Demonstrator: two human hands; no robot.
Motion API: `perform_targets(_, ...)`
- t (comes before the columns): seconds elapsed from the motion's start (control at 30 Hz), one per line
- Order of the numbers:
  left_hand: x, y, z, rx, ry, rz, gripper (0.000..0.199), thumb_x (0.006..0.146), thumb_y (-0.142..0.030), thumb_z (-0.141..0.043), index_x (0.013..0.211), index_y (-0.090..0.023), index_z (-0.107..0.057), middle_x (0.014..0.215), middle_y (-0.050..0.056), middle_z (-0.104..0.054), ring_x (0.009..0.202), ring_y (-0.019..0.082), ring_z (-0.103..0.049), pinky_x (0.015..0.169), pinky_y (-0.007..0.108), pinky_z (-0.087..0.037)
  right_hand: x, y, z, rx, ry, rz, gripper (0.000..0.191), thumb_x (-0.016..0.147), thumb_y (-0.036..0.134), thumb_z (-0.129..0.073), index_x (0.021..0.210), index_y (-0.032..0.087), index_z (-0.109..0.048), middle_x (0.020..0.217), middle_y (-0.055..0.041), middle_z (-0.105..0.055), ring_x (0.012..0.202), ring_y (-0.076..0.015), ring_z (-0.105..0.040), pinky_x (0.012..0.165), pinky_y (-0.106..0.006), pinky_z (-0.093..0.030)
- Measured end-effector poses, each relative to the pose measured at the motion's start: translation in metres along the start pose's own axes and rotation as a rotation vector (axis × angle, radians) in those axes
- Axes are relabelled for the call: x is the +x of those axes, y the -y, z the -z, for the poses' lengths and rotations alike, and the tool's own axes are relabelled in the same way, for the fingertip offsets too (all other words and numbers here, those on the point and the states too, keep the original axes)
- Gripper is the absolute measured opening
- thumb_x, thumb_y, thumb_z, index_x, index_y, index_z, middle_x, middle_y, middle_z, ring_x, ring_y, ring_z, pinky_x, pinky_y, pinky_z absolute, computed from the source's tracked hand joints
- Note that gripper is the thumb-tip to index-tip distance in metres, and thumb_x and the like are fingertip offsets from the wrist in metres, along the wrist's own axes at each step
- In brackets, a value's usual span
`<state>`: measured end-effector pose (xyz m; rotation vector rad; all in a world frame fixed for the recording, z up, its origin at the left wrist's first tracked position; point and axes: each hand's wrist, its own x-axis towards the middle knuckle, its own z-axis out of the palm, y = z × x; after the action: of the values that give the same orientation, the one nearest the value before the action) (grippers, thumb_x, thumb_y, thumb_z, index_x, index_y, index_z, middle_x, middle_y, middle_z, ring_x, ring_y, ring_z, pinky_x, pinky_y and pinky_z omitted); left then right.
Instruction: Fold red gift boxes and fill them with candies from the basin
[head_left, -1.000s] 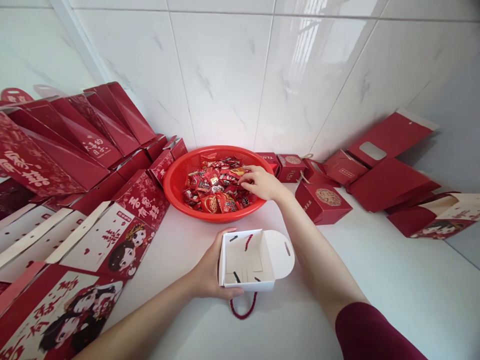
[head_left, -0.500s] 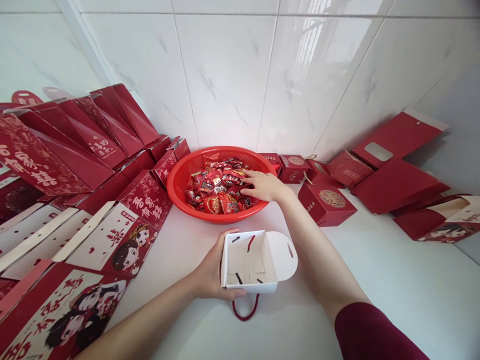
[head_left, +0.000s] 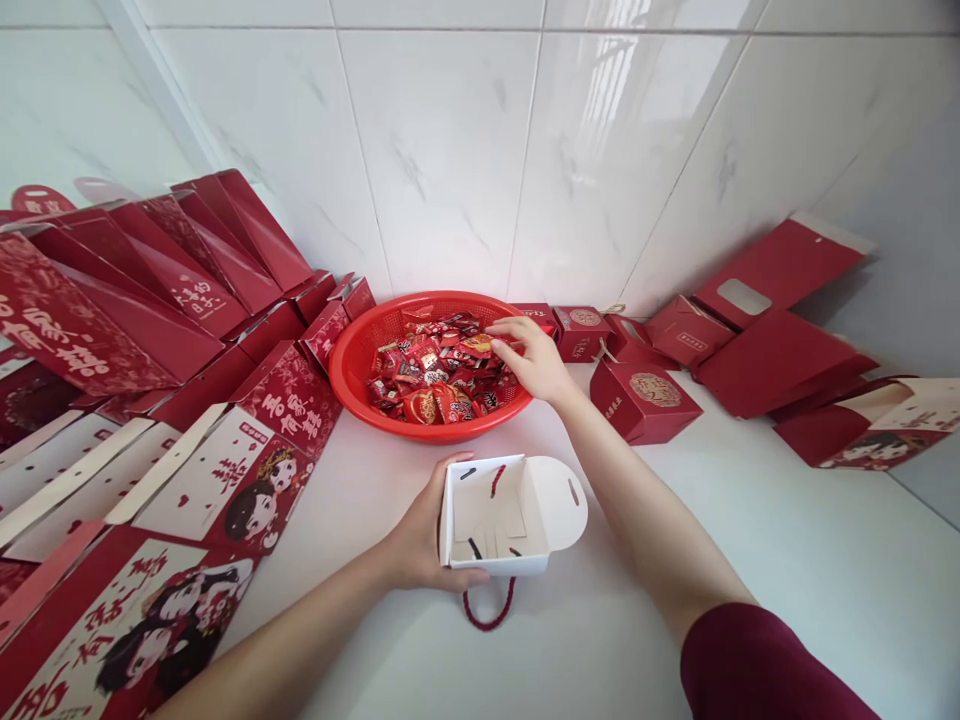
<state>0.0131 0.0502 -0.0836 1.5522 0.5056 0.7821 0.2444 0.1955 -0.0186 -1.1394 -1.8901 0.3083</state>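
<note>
My left hand (head_left: 421, 540) is closed around the left side of a small white gift box (head_left: 495, 515), thumb along its near edge. The box's top is open toward me and nothing but cord ends shows inside. Its rounded flap (head_left: 568, 503) sticks out to the right, and a dark red cord handle (head_left: 489, 622) loops below. My right hand (head_left: 538, 362) reaches over the right rim of a red plastic basket (head_left: 346, 388), fingers stretched and thumb apart. Its fingertips are at the red-wrapped candies (head_left: 435, 372), beside a gold-and-red one; I see nothing held.
Rows of red and white wedding gift boxes (head_left: 225, 480) fill the left side. More red boxes (head_left: 645, 400) stand right of the basket, and several open ones (head_left: 784, 360) lie further right. A white tiled wall (head_left: 442, 150) rises behind the white tabletop (head_left: 600, 640).
My right hand has shifted only slightly over the candies, its fingers curving a little more. The view has turned slightly. My left hand still holds the box.
</note>
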Motion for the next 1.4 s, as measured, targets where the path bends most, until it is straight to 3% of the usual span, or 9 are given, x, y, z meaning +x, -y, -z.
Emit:
perform_targets(0.1, 0.0, 0.002, 0.001, 0.005, 0.002, -0.011, 0.109, 0.06, -0.032, -0.085, 0.143, -0.025, -0.015, 0.142, 0.019, -0.042, 0.132, 0.039, -0.042, 0.107, 0.055, -0.036, -0.029, -0.014, 0.0, 0.147, -0.348, -0.068, 0.034, 0.097, 0.033, -0.037, 0.129, 0.021, -0.045, 0.134, -0.0135, -0.053, 0.12, -0.0196, -0.058, 0.098, -0.034, -0.049)
perform_targets(0.17, 0.001, 0.002, 0.002, 0.014, -0.001, -0.016, 0.108, 0.06, -0.035, -0.085, 0.144, -0.025, -0.017, 0.141, 0.018, -0.042, 0.132, 0.04, -0.043, 0.107, 0.055, -0.036, -0.056, -0.029, 0.0, 0.168, -0.402, -0.173, 0.035, 0.095, 0.026, -0.031, 0.129, 0.023, -0.037, 0.13, -0.014, -0.053, 0.117, -0.0197, -0.06, 0.097, -0.037, -0.049)
perform_targets(0.33, 0.001, 0.002, 0.003, 0.038, -0.009, 0.016, 0.107, 0.062, -0.038, -0.085, 0.145, -0.026, -0.017, 0.141, 0.018, -0.043, 0.132, 0.04, -0.043, 0.105, 0.055, -0.037, -0.105, -0.061, -0.005, 0.139, -0.226, -0.24, 0.035, 0.083, 0.014, -0.036, 0.116, 0.022, -0.044, 0.113, -0.0108, -0.062, 0.106, -0.0228, -0.067, 0.095, -0.045, -0.049)
perform_targets(0.57, 0.0, 0.003, 0.004, 0.077, -0.006, 0.021, 0.108, 0.061, -0.033, -0.084, 0.144, -0.025, -0.015, 0.144, 0.019, -0.039, 0.134, 0.04, -0.04, 0.107, 0.054, -0.037, -0.103, -0.077, -0.008, 0.17, -0.077, -0.248, 0.046, 0.076, 0.009, -0.038, 0.119, 0.022, -0.044, 0.098, -0.0048, -0.066, 0.093, -0.0188, -0.07, 0.089, -0.039, -0.052)
perform_targets(0.87, 0.0, 0.005, 0.005, 0.078, -0.005, 0.027, 0.11, 0.061, -0.032, -0.085, 0.145, -0.025, -0.015, 0.143, 0.019, -0.039, 0.135, 0.039, -0.04, 0.108, 0.054, -0.036, -0.106, -0.08, -0.007, 0.15, -0.025, -0.252, 0.047, 0.075, 0.01, -0.04, 0.12, 0.023, -0.044, 0.099, -0.0058, -0.067, 0.094, -0.0199, -0.068, 0.092, -0.042, -0.05)
perform_targets(1.17, 0.001, 0.003, 0.003, 0.066, -0.012, 0.034, 0.109, 0.06, -0.031, -0.085, 0.144, -0.025, -0.015, 0.143, 0.018, -0.04, 0.135, 0.04, -0.039, 0.107, 0.053, -0.037, -0.105, -0.075, -0.007, 0.162, 0.007, -0.227, 0.043, 0.077, 0.011, -0.042, 0.119, 0.021, -0.044, 0.092, -0.004, -0.065, 0.088, -0.0187, -0.069, 0.085, -0.038, -0.053)
perform_targets(1.4, 0.0, 0.004, 0.004, 0.06, 0.0, 0.02, 0.107, 0.061, -0.031, -0.084, 0.144, -0.026, -0.015, 0.143, 0.019, -0.039, 0.134, 0.038, -0.041, 0.108, 0.054, -0.037, -0.106, -0.071, -0.007, 0.149, -0.09, -0.257, 0.037, 0.08, 0.013, -0.042, 0.116, 0.022, -0.048, 0.088, -0.0032, -0.066, 0.083, -0.0194, -0.069, 0.084, -0.039, -0.053)
